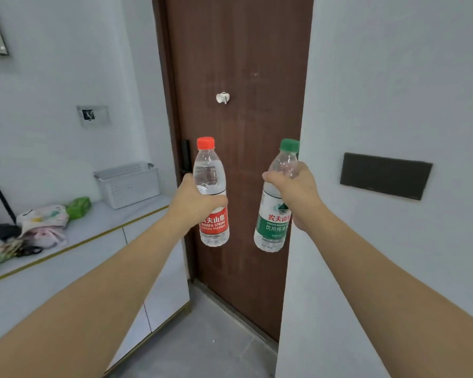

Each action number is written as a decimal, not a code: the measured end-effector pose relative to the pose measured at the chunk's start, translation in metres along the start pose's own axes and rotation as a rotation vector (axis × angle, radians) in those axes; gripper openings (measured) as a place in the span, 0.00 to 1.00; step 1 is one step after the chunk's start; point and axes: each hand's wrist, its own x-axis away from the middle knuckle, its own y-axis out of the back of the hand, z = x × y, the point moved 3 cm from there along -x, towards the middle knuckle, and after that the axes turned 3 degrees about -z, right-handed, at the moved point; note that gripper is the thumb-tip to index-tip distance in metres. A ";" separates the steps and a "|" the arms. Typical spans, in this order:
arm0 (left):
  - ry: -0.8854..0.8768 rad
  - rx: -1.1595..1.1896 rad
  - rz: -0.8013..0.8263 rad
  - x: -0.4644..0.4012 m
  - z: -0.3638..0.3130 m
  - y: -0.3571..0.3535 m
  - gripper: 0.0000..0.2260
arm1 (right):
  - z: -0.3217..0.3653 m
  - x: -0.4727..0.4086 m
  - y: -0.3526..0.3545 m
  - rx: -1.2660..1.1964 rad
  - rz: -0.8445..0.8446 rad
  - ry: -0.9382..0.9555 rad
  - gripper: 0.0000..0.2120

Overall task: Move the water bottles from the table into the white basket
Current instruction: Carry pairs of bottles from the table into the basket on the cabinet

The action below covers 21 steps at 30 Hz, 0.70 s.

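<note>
Left hand: we saw the left hand [195, 203] raised in front of the brown door [241, 132], fingers wrapped round the middle of the red-capped bottle [212, 192].
Right hand: the right hand [298, 192] was held up at the door's right edge, fingers and thumb curled round the upper body of the green-capped bottle [275, 214].
Red-capped bottle: upright, in the air before the door — red label low on its body, touching no surface.
Green-capped bottle: tilted a little, cap leaning right, just beside the red-capped one yet apart from it, also in the air before the door.
White basket: the white basket [129, 184] stood on the white counter [99, 227], left of the door and close to its frame; we could not tell what lay inside.
Counter clutter: further left of the door we noted a heap of cloth [44, 222], a green packet [78, 207] and dark items [0, 230].
On the door: a small white hook [222, 97] — above both bottles.
Wall right of the door: a dark rectangular panel [385, 175].
</note>
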 end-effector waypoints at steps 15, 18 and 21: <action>0.104 0.028 -0.151 -0.258 0.130 0.155 0.31 | -0.058 -0.186 -0.318 -0.090 0.251 0.014 0.20; 0.102 0.026 -0.174 -0.313 0.157 0.188 0.32 | -0.067 -0.221 -0.378 -0.093 0.247 0.015 0.19; 0.085 0.019 -0.161 -0.370 0.176 0.222 0.31 | -0.072 -0.260 -0.436 -0.144 0.213 -0.026 0.19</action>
